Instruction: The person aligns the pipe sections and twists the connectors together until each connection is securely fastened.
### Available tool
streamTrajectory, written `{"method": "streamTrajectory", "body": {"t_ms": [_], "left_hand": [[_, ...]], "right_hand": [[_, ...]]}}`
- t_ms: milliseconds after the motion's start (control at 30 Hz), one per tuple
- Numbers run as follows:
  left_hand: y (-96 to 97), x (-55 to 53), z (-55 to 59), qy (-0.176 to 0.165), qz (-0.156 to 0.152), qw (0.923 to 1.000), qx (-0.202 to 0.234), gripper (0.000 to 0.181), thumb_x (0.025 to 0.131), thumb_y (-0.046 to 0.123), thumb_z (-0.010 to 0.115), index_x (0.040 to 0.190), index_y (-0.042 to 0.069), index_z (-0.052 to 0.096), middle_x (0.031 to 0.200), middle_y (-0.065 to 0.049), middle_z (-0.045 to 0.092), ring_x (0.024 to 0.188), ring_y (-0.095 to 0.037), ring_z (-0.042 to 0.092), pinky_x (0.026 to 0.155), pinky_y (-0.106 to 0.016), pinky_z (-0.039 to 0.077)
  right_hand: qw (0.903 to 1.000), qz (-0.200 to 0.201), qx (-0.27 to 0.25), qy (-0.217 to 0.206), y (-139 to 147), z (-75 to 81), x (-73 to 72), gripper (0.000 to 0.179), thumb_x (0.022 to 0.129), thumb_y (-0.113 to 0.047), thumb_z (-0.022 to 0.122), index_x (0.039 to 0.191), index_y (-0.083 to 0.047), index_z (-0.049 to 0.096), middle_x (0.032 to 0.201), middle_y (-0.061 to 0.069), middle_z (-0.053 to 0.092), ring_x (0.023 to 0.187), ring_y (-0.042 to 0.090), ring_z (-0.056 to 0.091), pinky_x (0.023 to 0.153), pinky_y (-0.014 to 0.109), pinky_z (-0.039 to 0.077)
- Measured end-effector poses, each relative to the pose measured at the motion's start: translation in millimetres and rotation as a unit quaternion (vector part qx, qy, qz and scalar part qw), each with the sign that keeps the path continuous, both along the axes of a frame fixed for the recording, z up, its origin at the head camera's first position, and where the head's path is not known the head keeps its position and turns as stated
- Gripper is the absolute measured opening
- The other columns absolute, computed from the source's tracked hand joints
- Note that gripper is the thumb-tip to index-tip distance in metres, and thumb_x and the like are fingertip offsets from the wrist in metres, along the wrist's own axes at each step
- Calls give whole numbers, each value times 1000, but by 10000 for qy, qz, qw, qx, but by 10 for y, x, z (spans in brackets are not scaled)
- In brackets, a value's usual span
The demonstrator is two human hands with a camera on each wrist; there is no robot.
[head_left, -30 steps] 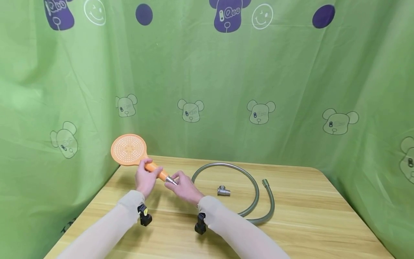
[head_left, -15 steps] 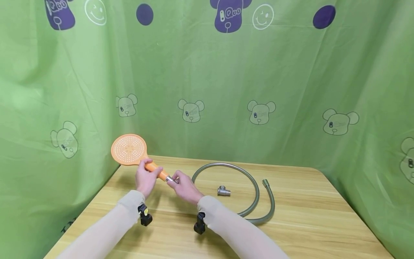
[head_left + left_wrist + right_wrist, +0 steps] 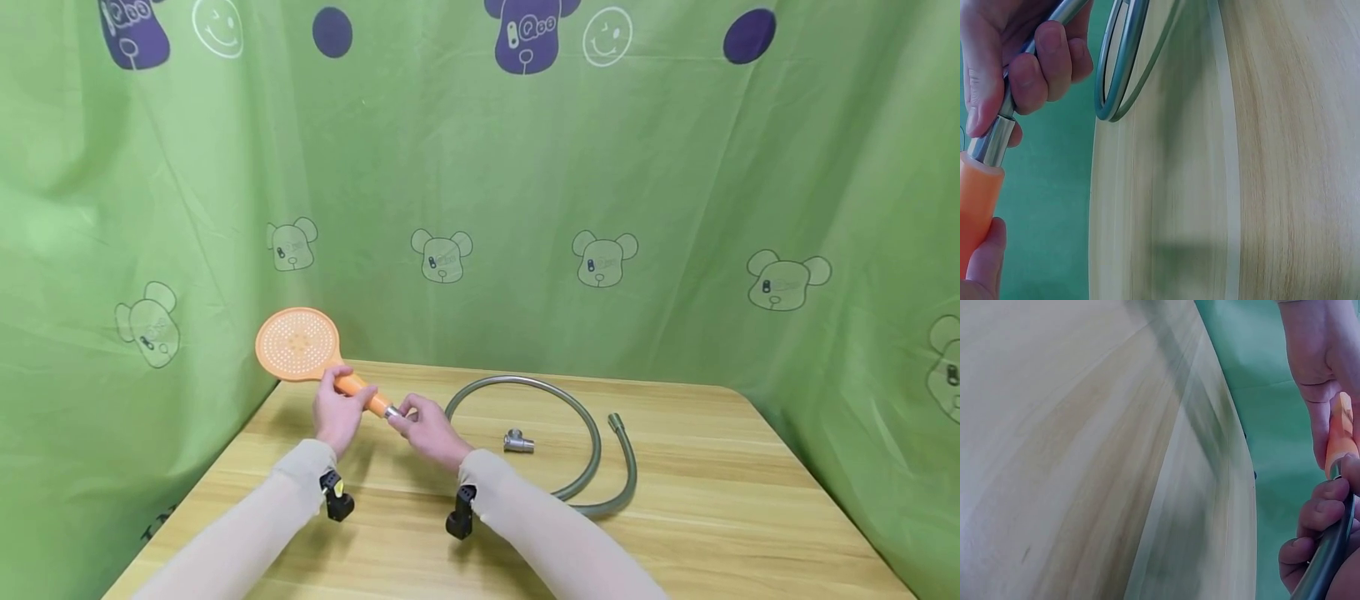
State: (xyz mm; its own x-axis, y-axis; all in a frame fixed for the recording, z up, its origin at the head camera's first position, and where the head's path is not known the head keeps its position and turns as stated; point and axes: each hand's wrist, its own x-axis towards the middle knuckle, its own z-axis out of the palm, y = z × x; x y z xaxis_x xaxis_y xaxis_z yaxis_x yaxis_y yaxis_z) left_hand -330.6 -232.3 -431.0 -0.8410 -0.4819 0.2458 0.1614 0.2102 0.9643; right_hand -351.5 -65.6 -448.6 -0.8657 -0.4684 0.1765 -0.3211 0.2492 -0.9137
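My left hand (image 3: 339,417) grips the handle of an orange handheld shower head (image 3: 298,343), its round face with white nozzle dots turned up toward the head camera. At the handle's lower end sits a metal connector (image 3: 991,142), with the end of a grey shower hose (image 3: 581,408) against it. My right hand (image 3: 431,433) pinches the hose end, thumb on one side and fingers curled round the other, partly covering the joint. In the right wrist view the hose (image 3: 1329,562) runs through the right hand's curled fingers. Both hands are raised above the table.
A small chrome angle valve (image 3: 518,442) lies on the wooden table (image 3: 712,467) inside the hose's loop. The hose's free end (image 3: 616,422) points away toward the back right. Green printed curtain (image 3: 525,167) stands behind and on both sides.
My right fingers have shifted and turned about the connector, now covering more of the metal below the handle. The left hand and shower head have stayed nearly still.
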Motion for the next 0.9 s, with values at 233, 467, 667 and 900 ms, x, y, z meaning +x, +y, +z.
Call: {"method": "streamTrajectory", "body": {"t_ms": [233,467,667,900], "left_hand": [[22,1,27,25,33,10000,22,52,85,4,78,130,6,51,113,-17,57,87,-17,59,67,-15,56],[40,-28,14,117,5,9999,124,51,84,3,78,128,7,52,113,-16,57,89,-18,59,70,-20,59],[48,-42,-5,187,-160,9989,394,52,85,0,76,130,6,50,120,-17,52,94,-20,56,71,-17,58],[50,-43,11,104,-304,9986,427,55,86,-1,74,134,8,48,119,-17,51,86,-17,59,69,-23,61]], "right_hand": [[9991,-47,-194,-373,14,31,-11,14,97,-20,66,93,-8,61,69,-1,55,55,10,43,47,22,35],[9974,-59,-414,-594,23,27,-28,14,97,-19,66,93,-7,61,68,1,55,54,10,43,48,21,34],[9969,-166,-452,-628,17,20,-21,14,96,-17,67,91,-6,61,70,3,58,56,10,45,50,21,36],[9975,-339,-99,-617,15,21,-3,20,96,-27,67,92,-8,63,70,2,63,56,10,46,49,21,35]]}}
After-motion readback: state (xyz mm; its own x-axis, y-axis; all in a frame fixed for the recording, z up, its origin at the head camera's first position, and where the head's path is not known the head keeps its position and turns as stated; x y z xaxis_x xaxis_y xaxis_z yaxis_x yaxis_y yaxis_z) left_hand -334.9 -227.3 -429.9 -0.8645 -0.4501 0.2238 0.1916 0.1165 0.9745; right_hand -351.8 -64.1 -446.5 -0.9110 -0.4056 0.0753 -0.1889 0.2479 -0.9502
